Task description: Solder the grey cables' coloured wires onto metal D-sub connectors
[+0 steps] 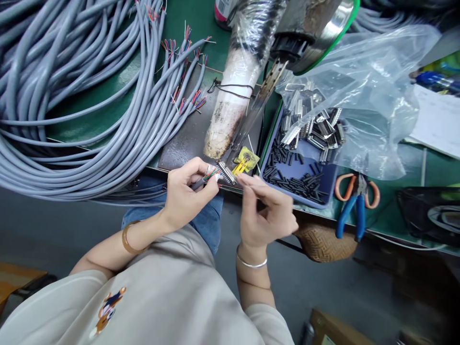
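My left hand point(189, 194) is closed on the end of a grey cable point(197, 184), pinching its stripped coloured wires point(211, 175) between thumb and fingers. Just beyond those fingertips is a metal multi-pin connector point(227, 172), lying at a slant by the table's edge. My right hand point(268, 208) has its fingers curled, with the fingertips close to the connector's right end; whatever they pinch, if anything, is too small to make out. A soldering iron point(264, 91) slopes down towards the connector, beside a white wrapped tube point(230, 103). A yellow piece point(245, 162) sits behind the connector.
Many grey cables point(143, 96) with bared wire ends cover the left side. A blue tray point(294, 167) holds black sleeves point(294, 184) and metal connectors point(325, 129), partly under a clear plastic bag point(381, 96). Blue-handled pliers point(352, 211) and orange-handled cutters point(345, 187) lie to the right.
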`<state>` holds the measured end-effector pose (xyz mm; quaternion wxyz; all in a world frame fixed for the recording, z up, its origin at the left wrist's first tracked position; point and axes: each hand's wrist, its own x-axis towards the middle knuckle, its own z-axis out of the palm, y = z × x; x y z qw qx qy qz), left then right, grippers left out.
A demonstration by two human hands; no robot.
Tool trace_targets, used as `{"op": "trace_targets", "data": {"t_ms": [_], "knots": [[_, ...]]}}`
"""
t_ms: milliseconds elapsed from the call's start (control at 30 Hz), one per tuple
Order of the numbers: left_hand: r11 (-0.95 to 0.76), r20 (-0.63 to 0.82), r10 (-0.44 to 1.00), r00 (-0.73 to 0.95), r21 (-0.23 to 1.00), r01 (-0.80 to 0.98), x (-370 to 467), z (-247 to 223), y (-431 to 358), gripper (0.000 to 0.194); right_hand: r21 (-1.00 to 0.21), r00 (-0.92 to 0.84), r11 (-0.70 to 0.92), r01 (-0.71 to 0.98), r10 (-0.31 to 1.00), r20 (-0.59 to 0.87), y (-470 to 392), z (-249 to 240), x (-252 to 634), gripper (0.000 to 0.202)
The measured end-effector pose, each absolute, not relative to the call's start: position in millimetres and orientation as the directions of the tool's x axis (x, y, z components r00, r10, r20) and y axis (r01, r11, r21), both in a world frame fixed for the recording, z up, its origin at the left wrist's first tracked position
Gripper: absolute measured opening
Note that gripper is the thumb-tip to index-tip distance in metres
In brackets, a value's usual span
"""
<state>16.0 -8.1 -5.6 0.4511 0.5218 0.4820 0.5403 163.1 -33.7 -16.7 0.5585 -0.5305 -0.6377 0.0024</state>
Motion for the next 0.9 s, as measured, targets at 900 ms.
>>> {"op": "trace_targets", "data": {"t_ms": [900], "knots": [[-0.202, 0.206, 0.978, -0.045, 0.977, 0.073, 16, -3, -4, 0.012, -0.461, -0.047, 0.514, 0.723, 0.703, 0.71, -28, -13, 161, 0.019]]}}
